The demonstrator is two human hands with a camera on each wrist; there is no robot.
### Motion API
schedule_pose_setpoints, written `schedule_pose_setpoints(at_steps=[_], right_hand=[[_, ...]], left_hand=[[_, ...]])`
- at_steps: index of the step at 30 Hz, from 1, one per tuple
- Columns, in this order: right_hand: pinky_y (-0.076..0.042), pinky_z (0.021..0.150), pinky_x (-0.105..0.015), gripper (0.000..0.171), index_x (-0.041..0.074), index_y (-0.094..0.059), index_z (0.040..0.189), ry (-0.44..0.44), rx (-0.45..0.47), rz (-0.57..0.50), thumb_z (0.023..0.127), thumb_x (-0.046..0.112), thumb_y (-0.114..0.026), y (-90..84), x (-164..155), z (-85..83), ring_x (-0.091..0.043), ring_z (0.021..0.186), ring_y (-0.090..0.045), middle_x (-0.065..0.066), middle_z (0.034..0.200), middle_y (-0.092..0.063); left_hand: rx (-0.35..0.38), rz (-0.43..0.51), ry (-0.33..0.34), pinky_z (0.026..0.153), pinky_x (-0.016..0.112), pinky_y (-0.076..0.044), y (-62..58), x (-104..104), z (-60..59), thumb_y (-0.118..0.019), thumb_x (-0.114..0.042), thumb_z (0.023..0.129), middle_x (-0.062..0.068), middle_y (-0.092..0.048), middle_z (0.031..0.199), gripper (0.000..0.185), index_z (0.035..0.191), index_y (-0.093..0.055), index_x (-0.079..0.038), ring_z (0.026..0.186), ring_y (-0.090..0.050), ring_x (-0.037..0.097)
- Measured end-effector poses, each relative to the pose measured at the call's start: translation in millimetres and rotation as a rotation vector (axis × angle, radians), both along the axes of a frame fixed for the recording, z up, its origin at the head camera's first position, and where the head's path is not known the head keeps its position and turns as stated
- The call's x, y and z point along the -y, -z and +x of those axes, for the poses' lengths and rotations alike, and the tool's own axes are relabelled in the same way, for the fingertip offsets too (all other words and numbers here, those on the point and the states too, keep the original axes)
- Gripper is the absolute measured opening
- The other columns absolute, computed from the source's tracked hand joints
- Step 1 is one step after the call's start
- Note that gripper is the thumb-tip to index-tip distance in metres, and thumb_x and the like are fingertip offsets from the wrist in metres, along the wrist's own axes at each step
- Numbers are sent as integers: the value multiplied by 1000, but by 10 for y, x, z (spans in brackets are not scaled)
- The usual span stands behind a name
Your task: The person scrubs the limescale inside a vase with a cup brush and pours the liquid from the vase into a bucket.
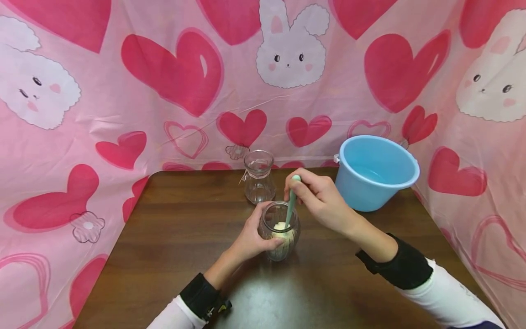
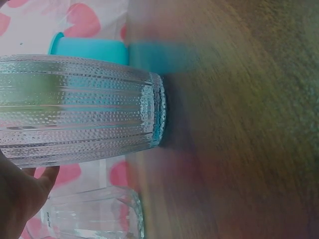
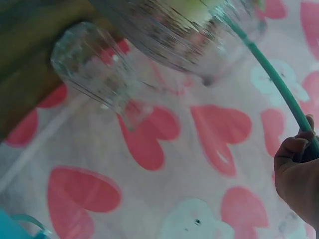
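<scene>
- Glass, beaded and ribbed, makes up the jar (image 1: pixel 279 230) that the left hand (image 1: pixel 251 240) holds: its grip is curled round the jar's side, thumb at the rim, and the jar stands upright on the dark wooden surface (image 1: pixel 172 237).
- Inside the jar lies a pale cream-coloured lump, filling the lower part; what it is made of cannot be told.
- Pinched in the right hand (image 1: pixel 322 201), just above and to the right of the left grip, is a mint-green long-handled spoon (image 1: pixel 291 205); its handle runs down through the jar's mouth into the pale lump.
- In the right wrist view the fingers (image 3: pixel 294 149) are curled tight on the green handle (image 3: pixel 271 79).
- Just behind the held jar stands a second clear glass vessel (image 1: pixel 259 177) with a narrowed neck, apart from both hands; nothing shows in it.
- To the right of the right hand's grip, near it but not touching, sits a light blue plastic bucket (image 1: pixel 376 171); its inner wall and floor show bare blue.
- Behind the surface hangs a pink cloth (image 1: pixel 185 73) printed with hearts and rabbits.
</scene>
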State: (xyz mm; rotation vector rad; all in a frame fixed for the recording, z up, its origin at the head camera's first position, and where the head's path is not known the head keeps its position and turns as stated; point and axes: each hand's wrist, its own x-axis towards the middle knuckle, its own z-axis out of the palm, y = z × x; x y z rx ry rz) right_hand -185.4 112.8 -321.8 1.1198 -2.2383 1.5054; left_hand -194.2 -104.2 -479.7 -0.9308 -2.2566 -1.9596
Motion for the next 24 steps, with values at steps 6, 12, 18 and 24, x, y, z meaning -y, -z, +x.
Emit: schedule_pose_setpoints(at_steps=[6,12,18,24], right_hand=[[-52,67,-27,5,11,-67,103,3,-33,206,102,7,-64,266,-3,-92,-11,73,-60,5,87,-70],[-53,69,-25,12,11,-67,107,-12,-149,238,97,5,-70,113,-65,-82,-7,74,-60,4,89,-71],[-53,68,-25,16,13,-65,108,-8,-161,209,96,3,-70,-21,-86,-64,-7,74,-59,4,90,-71],[-54,69,-26,12,10,-66,108,-65,-134,231,98,4,-68,236,-70,-94,-11,75,-61,-1,90,-71]], left_hand=[[5,3,17,105,52,-49,0,-6,1,-89,-23,77,14,-59,140,83,147,-45,-16,125,-58,41],[9,6,27,105,46,-50,-18,-3,14,-89,-29,78,15,-59,140,84,148,-44,-16,124,-59,39],[-10,6,15,104,41,-50,-39,9,0,-89,-42,78,13,-60,140,87,148,-44,-16,123,-60,33],[-9,4,18,103,50,-51,-29,18,2,-88,-42,79,17,-58,140,87,148,-43,-15,122,-60,39]])
